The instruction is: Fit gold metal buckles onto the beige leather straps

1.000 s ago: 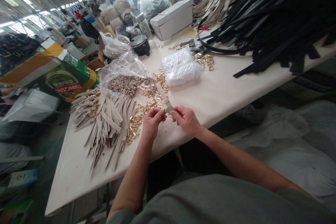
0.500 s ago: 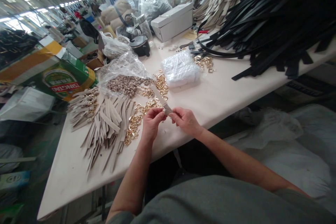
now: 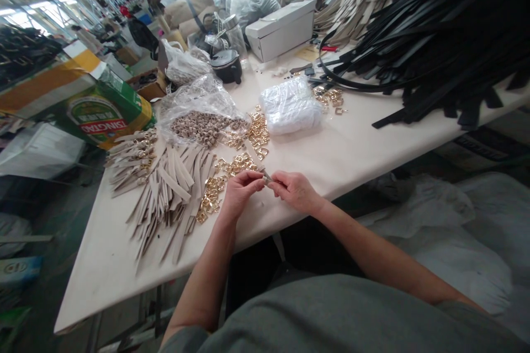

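Note:
A narrow beige strap [image 3: 252, 153] slants up and away from between my hands, above the table's front edge. My left hand [image 3: 242, 192] pinches near its lower end, thumb against forefinger. A small metallic glint shows at those fingertips, too small to name surely. My right hand [image 3: 296, 192] is closed on the folded end of the strap, its fingers hiding part of it. Just beyond my left hand lie loose gold buckles [image 3: 211, 193]. Left of them is a fanned pile of beige straps [image 3: 165, 190].
Small beige loops [image 3: 201, 127] spill from a clear plastic bag [image 3: 202, 96]. A white plastic-wrapped bundle [image 3: 290, 106] lies behind my hands. Black straps [image 3: 430, 38] cover the right side. A white box [image 3: 281, 30] and dark lidded mug [image 3: 227, 66] stand at the back.
The strap has turned, so less of it shows above my hands. My right hand has stayed close to the left. The whole view has shifted slightly.

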`<state>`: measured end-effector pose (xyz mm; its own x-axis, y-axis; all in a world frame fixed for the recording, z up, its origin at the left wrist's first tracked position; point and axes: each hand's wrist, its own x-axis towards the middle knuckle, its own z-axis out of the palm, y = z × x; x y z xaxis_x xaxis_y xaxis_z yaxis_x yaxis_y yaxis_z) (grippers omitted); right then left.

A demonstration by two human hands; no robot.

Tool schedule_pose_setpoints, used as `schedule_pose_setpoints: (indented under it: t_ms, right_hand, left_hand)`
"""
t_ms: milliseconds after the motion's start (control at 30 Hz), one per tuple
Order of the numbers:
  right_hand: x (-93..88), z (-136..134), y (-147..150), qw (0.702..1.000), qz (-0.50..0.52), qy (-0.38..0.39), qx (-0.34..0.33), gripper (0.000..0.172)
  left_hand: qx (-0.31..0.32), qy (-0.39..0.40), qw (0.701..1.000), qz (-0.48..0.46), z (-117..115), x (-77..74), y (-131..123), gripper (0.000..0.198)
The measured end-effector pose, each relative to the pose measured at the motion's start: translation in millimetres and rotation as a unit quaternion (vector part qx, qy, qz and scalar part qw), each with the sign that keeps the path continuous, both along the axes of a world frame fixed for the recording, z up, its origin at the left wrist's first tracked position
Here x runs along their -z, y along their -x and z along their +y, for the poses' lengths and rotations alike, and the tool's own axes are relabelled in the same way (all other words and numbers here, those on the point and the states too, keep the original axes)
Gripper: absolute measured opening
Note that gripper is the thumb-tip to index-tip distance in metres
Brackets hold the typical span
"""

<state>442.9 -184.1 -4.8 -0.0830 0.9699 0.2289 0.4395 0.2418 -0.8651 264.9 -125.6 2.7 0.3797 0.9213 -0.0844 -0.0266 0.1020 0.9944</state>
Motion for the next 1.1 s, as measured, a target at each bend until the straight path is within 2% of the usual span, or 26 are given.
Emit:
schedule_pose_setpoints:
  t_ms: [167,333,533,667,767,867,967,1100]
  right_hand:
    - [0.8,0.7,0.9,0.999,0.037,0.027,0.011,0.027]
    - [2.5,2.0,2.6,0.998,0.062,0.029,-0.014,0.018]
    - [-1.0,0.6,1.1,0.998,0.057,0.017,-0.028,0.023]
    - [-2.1,0.7,2.9,0.994,0.105,0.034,-0.012,0.018]
    - [-0.2,1.3,4.9,0.987,0.150,0.053,0.002,0.023]
    - [1.9,1.0,5.3,0.984,0.165,0.062,0.007,0.022]
    - [2.2,0.1,4.8,0.991,0.123,0.059,0.017,0.019]
    - [-0.2,-1.2,4.6,0.997,0.067,0.041,0.022,0.021]
  left_hand:
    - [0.002,-0.008,1.000,-0.013,-4.0,0.2,-5.6,0.028]
    - [-0.011,-0.036,0.999,-0.012,-4.4,3.3,-7.1,0.022]
    - [-0.018,-0.108,0.993,0.052,-4.3,15.6,-12.3,0.018]
    - [-0.003,-0.135,0.989,0.058,-8.2,12.6,-12.6,0.019]
    - [-0.001,-0.097,0.995,0.030,-11.1,7.6,-11.2,0.021]
    - [-0.043,-0.044,0.998,-0.014,-9.8,6.0,-9.9,0.027]
    - [-0.096,0.009,0.993,-0.063,-5.2,7.0,-9.8,0.038]
    - [-0.096,0.041,0.992,-0.076,-0.9,7.1,-10.0,0.037]
